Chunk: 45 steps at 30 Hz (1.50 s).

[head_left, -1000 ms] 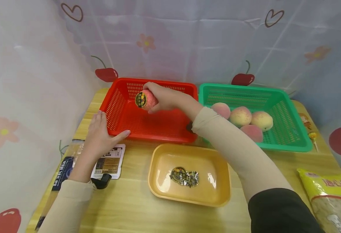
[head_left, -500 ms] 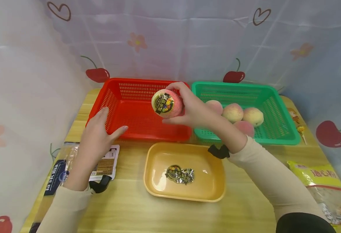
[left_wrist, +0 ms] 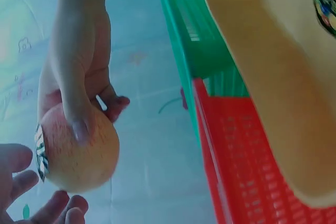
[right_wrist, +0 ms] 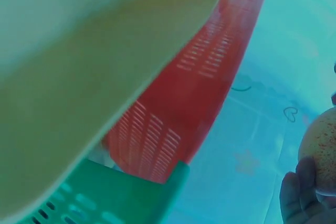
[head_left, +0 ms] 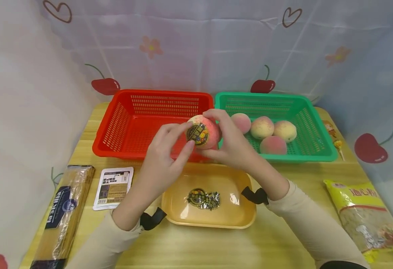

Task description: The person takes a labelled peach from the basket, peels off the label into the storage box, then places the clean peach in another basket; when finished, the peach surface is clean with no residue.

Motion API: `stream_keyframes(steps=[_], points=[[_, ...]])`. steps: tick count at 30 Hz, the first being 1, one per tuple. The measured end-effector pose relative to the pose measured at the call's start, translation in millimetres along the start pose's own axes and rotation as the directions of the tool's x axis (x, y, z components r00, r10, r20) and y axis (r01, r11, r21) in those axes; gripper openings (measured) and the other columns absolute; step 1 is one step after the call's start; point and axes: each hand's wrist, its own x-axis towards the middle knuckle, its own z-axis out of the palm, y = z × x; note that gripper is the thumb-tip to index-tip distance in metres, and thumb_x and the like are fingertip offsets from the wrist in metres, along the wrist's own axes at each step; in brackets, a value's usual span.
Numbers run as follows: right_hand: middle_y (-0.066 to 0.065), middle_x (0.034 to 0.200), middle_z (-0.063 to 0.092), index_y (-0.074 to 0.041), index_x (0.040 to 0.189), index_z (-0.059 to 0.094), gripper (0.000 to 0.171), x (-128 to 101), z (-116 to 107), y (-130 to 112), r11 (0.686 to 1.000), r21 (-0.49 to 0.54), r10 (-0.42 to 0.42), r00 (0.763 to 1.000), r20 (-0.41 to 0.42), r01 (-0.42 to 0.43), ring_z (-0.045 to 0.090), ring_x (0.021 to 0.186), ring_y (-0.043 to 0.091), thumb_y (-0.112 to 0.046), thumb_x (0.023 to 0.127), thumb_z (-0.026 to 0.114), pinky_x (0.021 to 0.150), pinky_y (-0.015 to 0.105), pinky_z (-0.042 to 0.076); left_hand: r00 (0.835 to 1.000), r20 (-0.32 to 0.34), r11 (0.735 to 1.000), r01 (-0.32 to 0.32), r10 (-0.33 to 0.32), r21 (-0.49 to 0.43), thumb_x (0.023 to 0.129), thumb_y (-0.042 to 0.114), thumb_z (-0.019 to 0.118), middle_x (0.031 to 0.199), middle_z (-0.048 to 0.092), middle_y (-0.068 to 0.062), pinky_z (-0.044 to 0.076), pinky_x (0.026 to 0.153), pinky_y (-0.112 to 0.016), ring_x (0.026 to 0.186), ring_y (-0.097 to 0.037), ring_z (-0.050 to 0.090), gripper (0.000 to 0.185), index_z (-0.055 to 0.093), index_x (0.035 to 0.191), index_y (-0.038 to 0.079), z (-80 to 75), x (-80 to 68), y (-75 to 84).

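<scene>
In the head view my right hand grips a pink and yellow peach in the air, over the corner where the red and green baskets meet. A round black sticker covers the peach's side towards my left hand. The left thumb and fingertips are spread at the sticker's edges. From the left wrist, the right thumb lies across the peach, and the left fingers stand right by the sticker. A yellow tray below the hands holds a couple of peeled-looking stickers.
A red basket stands at the back left. The green basket beside it holds several peaches. Pasta packs lie at the left and a yellow-topped bag at the right. A white packet and a lollipop are also there.
My right hand has brought the peach out from over the red basket, rightwards and towards me. My left hand has left the basket's left rim and come up to the sticker.
</scene>
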Motion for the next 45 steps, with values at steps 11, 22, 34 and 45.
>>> stream_keyframes(steps=[11, 22, 34, 45], points=[[0.006, 0.140, 0.046, -0.010, 0.137, 0.041, 0.080, -15.3, 5.7, 0.6, 0.992, -0.119, 0.029, 0.999, -0.018, -0.031, 0.051, 0.124, 0.019, -0.027, 0.075, 0.088, 0.097, 0.037, 0.056, 0.996, -0.091, 0.999, -0.027, 0.024, -0.037, 0.093, 0.014, 0.069, 0.104, 0.057, -0.008, 0.048, 0.065, -0.026, 0.091, -0.018, 0.057, 0.021, 0.073, 0.113, 0.008, 17.4, 1.5, 8.1], [0.010, 0.146, 0.046, -0.006, 0.138, 0.045, 0.079, -26.1, 1.4, -3.4, 0.962, -0.273, 0.008, 0.999, -0.054, -0.023, 0.054, 0.128, 0.025, -0.023, 0.074, 0.089, 0.098, 0.039, 0.056, 0.988, -0.048, 0.973, 0.138, -0.150, -0.187, 0.088, 0.011, 0.074, 0.090, 0.059, -0.002, 0.049, 0.060, -0.021, 0.073, -0.011, 0.055, 0.010, 0.074, 0.099, 0.011, 18.0, 2.8, 16.3], [0.005, 0.140, 0.050, -0.010, 0.137, 0.047, 0.081, -43.3, -10.5, 3.8, 0.977, -0.200, 0.057, 0.994, -0.089, -0.074, 0.055, 0.124, 0.020, -0.025, 0.071, 0.091, 0.096, 0.038, 0.056, 0.976, 0.010, 0.934, 0.212, -0.219, -0.288, 0.088, 0.010, 0.074, 0.095, 0.069, 0.005, 0.052, 0.061, -0.021, 0.076, -0.012, 0.058, 0.011, 0.076, 0.097, 0.015, 12.0, -11.1, 18.1], [-0.006, 0.137, 0.053, -0.021, 0.142, 0.046, 0.085, -65.7, -34.6, 21.4, 0.975, 0.086, 0.216, 0.965, -0.148, -0.205, 0.059, 0.112, 0.010, -0.017, 0.071, 0.091, 0.091, 0.020, 0.054, 0.891, 0.319, 0.933, 0.356, -0.322, -0.050, 0.087, 0.014, 0.075, 0.095, 0.067, 0.007, 0.052, 0.062, -0.021, 0.072, -0.008, 0.058, 0.012, 0.074, 0.097, 0.021, 41.5, -48.2, -16.7]])
